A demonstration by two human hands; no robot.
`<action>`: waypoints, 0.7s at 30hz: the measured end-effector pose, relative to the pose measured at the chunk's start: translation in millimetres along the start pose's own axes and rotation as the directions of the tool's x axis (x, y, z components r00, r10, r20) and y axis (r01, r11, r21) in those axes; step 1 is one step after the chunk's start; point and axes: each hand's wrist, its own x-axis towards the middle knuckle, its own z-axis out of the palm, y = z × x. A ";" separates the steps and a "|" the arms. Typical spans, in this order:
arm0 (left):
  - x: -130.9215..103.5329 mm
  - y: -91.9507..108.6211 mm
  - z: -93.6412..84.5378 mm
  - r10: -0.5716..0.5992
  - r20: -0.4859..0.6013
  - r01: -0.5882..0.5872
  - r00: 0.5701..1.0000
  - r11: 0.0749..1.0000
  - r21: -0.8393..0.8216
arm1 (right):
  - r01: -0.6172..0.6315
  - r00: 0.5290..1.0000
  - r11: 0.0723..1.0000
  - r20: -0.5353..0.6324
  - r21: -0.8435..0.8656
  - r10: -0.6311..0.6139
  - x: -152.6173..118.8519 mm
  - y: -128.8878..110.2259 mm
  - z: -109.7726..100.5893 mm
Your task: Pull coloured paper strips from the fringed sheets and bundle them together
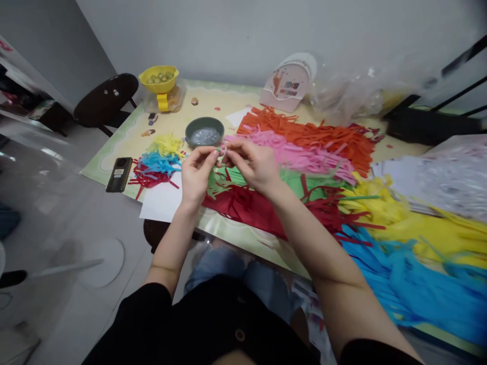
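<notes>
My left hand (198, 172) and my right hand (253, 165) meet fingertip to fingertip over the table, both in a pinch. Between them is a small loop of pink strip (223, 148), with a bit of green at my left fingertips; how the two are joined is too small to tell. Just beyond my hands sits a dark green bowl (204, 121) holding something clear and shiny. Fringed strips lie under and beside my right hand: red (251, 210), green (292, 180), pink (315, 154) and orange (304, 131).
Yellow strips (391, 203) and blue strips (411, 279) spread to the right. Small fringed bunches (158, 165) lie left, near a phone (119, 175) and white paper (162, 200). Farther back stand a yellow fruit bowl (159, 81), a pink holder (283, 86) and plastic bags (350, 94).
</notes>
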 end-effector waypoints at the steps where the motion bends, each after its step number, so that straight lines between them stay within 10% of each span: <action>1: -3.2 -1.1 4.8 -0.001 0.010 0.001 1.000 1.000 -0.003 | 0.036 0.999 0.993 0.003 -0.111 -0.035 -5.9 -4.5 -3.7; 14: -51.9 -29.3 49.7 -0.196 -0.119 0.171 0.973 0.966 -0.194 | 0.196 0.976 0.664 0.078 -0.722 -0.204 -60.8 -23.1 -22.0; 21: -55.0 -13.1 63.3 -0.160 0.082 0.174 0.984 0.966 -0.194 | 0.075 0.996 0.818 -0.004 -0.570 -0.094 -66.4 -43.0 -65.1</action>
